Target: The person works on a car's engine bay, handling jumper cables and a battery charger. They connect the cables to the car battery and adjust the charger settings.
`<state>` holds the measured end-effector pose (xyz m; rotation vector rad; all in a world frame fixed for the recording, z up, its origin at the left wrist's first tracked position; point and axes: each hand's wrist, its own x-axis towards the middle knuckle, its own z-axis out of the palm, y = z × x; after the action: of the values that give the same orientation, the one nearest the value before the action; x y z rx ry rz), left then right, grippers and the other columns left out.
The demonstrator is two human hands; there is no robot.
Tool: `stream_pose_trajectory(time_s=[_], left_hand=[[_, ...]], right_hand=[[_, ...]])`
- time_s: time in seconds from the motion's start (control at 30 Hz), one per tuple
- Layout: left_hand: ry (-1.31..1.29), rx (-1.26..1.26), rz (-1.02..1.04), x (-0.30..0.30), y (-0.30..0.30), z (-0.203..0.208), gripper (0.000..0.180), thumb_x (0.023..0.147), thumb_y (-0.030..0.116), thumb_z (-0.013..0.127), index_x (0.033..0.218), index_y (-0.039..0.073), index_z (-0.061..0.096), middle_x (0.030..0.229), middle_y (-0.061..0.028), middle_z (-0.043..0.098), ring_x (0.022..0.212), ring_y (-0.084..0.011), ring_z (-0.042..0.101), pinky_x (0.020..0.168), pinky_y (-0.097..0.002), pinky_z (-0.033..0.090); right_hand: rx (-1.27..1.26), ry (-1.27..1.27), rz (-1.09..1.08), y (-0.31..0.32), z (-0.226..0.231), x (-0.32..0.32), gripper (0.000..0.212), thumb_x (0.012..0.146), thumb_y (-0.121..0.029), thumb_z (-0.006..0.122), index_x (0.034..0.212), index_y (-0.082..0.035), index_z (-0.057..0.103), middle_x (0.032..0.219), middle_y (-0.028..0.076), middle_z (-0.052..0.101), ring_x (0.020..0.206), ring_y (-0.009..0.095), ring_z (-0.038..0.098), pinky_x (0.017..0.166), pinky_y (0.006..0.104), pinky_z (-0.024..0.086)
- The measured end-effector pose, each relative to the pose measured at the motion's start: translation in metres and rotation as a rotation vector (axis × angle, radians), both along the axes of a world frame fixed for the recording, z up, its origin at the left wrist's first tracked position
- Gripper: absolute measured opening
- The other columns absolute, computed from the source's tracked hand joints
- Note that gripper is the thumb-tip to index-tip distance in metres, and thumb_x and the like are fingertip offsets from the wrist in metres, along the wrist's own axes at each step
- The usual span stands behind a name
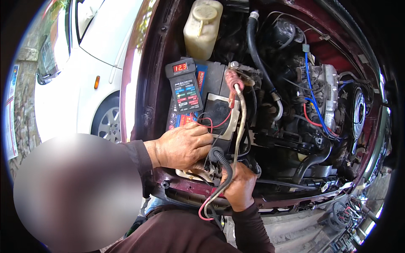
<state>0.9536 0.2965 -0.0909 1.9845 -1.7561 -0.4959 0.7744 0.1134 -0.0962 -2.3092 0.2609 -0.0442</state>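
Your tester lies on the battery, seemingly freeing left hand and right hand, whose grasp I can't tell.

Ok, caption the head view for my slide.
Two bare hands at a rectangular, grey-topped car battery bearing a black plastic tester.

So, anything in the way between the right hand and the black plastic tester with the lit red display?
Yes, in this view: the black corrugated cable sleeve along the left edge of the right hand, then the left hand, then thin red wires below the tester. Depth gaps can't be judged.
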Motion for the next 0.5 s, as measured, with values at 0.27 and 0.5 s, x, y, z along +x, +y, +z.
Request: stream_pose_trajectory(time_s=[0.27,0.5], left_hand=[[-0.169,-0.136,0.062,0.001,0.003,-0.005,0.062,0.075,0.055,0.081,0.102,0.001,0.067,0.116,-0.0157,0.064,0.109,-0.0346,0.06,0.096,-0.046,0.049],[-0.011,-0.057,0.593,-0.055,0.021,0.015,0.067,0.079,0.037,0.087,0.13,0.0,0.064,0.126,-0.0204,0.064,0.124,-0.0393,0.058,0.107,-0.0446,0.048]], right_hand=[[-0.137,-0.121,0.03,-0.004,-0.005,0.008,0.02,0.087,-0.019,0.079,0.08,-0.006,0.065,0.072,0.019,0.066,0.068,0.043,0.066,0.059,0.049,0.05],[-0.41,-0.083,-0.11,-0.053,0.079,-0.042,0.029,0.094,-0.03,0.073,0.081,-0.005,0.064,0.071,0.022,0.065,0.072,0.044,0.066,0.061,0.0547,0.048]])
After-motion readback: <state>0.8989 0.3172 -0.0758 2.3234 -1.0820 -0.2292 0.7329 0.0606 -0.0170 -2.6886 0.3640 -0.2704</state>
